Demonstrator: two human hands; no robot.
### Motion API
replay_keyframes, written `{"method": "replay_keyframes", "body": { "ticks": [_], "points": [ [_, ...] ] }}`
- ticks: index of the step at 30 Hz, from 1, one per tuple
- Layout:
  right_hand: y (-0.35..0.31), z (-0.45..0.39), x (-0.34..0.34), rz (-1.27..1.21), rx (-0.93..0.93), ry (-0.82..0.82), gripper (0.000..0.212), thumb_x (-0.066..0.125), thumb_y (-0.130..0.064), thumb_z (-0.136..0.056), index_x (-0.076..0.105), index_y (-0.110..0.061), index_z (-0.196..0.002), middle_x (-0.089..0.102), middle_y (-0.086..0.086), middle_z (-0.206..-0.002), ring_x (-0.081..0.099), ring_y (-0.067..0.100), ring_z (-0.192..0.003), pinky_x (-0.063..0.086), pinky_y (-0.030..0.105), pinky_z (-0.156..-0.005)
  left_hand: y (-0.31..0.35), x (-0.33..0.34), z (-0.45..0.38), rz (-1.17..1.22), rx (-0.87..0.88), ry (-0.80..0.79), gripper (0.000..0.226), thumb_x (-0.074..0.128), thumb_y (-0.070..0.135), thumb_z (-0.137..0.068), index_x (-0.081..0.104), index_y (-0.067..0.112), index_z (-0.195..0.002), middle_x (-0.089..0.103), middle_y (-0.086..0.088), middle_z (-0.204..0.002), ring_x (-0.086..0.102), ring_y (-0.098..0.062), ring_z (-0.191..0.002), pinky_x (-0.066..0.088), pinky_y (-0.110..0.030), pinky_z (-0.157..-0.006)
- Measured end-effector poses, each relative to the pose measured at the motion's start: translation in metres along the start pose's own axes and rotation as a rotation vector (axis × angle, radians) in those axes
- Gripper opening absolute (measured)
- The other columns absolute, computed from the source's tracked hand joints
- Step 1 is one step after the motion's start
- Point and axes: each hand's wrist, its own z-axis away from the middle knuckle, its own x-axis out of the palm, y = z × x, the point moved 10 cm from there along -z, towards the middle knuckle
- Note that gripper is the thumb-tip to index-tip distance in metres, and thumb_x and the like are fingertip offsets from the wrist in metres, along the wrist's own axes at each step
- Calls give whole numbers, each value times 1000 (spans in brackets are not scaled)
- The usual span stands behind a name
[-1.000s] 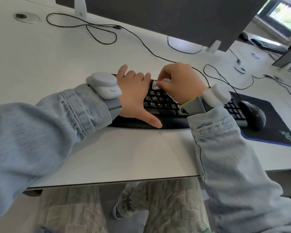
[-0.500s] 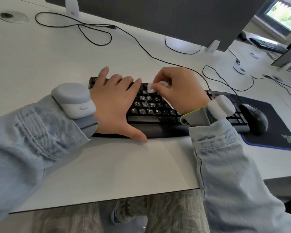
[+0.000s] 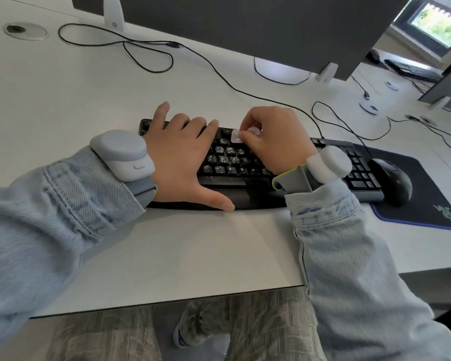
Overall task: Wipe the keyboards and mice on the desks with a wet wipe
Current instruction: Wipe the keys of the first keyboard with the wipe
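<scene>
1. The keyboard (image 3: 245, 175) lies on the white counter (image 3: 167, 256) at the centre of the frame, its long axis running left to right and dipping slightly toward the right edge.

2. The right hand (image 3: 276, 142) sits over the upper middle of the keyboard, its fingers (image 3: 248, 121) curled and pinching a small bunched wet wipe (image 3: 236, 135) down against the top key rows.

3. The left hand (image 3: 177, 157) lies flat on the left end of the keyboard with straight, spread fingers and the thumb stretched along the front palm rest; it holds nothing and looks to be steadying the board.

4. The relation that matters: from the wipe, most of the exposed keys lie below it, toward the bottom of the frame, and to its right, where the number pad peeks out past the right wrist. The left third is covered by the flat hand.

5. So the next strokes probably run along the long axis, rightward (the wiping hand is the nearer one to that end), and the steadying hand would have to lift before the left keys can be reached.

6. The mouse (image 3: 393, 182) stands on a dark mouse pad (image 3: 427, 204) at centre right, just beside the keyboard's right end, apart from both hands and, I judge, not yet wiped.
</scene>
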Motion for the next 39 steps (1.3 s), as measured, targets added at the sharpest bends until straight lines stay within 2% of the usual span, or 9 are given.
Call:
{"method": "replay_keyframes", "body": {
  "ticks": [5, 10, 18, 20, 22, 26, 32, 35, 39],
  "points": [
    [3, 5, -15, -56, 19, 70, 10, 62, -26, -86, 69, -19, -83, 62, -9, -74, 49, 5, -67, 32, 7, -57, -1, -1, 0, -8, 0, 8, 152, 4, 108, -41, 7, 11, -158, 31, -2, -154, 31, -30, -141, 0, -59, -121],
    [1, 16, -7, -62, 7, -11, 6, 66, -25, -83, 69, -20, -82, 59, -11, -67, 50, 2, -62, 33, 7, -56, 0, 0, 0, -14, -2, 5, 152, 2, 107, -40, 8, 11, -158, 32, -3, -154, 32, -30, -140, 1, -60, -121],
    [17, 31, -7, -60, 63, -56, 6, 65, -22, -84, 68, -19, -80, 56, -14, -63, 50, 0, -60, 32, 5, -54, 0, 1, 0, -11, 0, 12, 149, 0, 106, -43, 7, 13, -159, 31, -2, -153, 31, -30, -139, 2, -59, -121],
    [18, 30, -9, -43, 69, -19, 9, 65, -25, -86, 68, -18, -81, 57, -12, -67, 50, 4, -63, 32, 8, -56, 1, 1, 1, -9, 1, 6, 148, -1, 105, -42, 6, 14, -159, 29, -2, -154, 29, -30, -140, 2, -58, -122],
    [20, 29, -11, -8, 76, 12, 11, 64, -26, -86, 68, -17, -83, 58, -8, -70, 50, 8, -67, 34, 17, -59, 1, 2, 1, -2, 0, 4, 148, 0, 105, -42, 5, 15, -159, 28, -3, -155, 28, -30, -141, 2, -58, -122],
    [14, 29, -7, -43, 55, -22, 7, 64, -23, -84, 69, -18, -81, 56, -12, -66, 48, 2, -62, 31, 6, -56, 1, 3, 0, -3, 1, 17, 147, 2, 107, -44, 5, 15, -159, 28, -3, -156, 28, -30, -142, 3, -58, -122],
    [24, 30, -13, -24, 114, 44, 10, 63, -24, -86, 68, -17, -82, 56, -12, -68, 48, 5, -65, 31, 3, -56, 2, 3, -1, -14, 1, 28, 146, 1, 106, -45, 5, 16, -159, 27, -3, -156, 27, -30, -142, 3, -58, -122],
    [19, 33, -10, -57, 93, 9, 9, 65, -26, -84, 69, -19, -80, 55, -14, -65, 49, 2, -63, 31, 4, -56, 1, 4, 0, -12, 1, 16, 146, 1, 106, -45, 4, 16, -159, 26, -3, -157, 26, -30, -143, 3, -58, -122],
    [15, 33, -5, -80, 87, 12, 9, 65, -26, -85, 69, -19, -83, 59, -11, -70, 51, 6, -68, 32, 8, -58, 1, 4, 0, -10, -2, 13, 146, 2, 106, -45, 4, 16, -160, 26, -4, -157, 26, -31, -143, 3, -58, -122]
  ]
}}
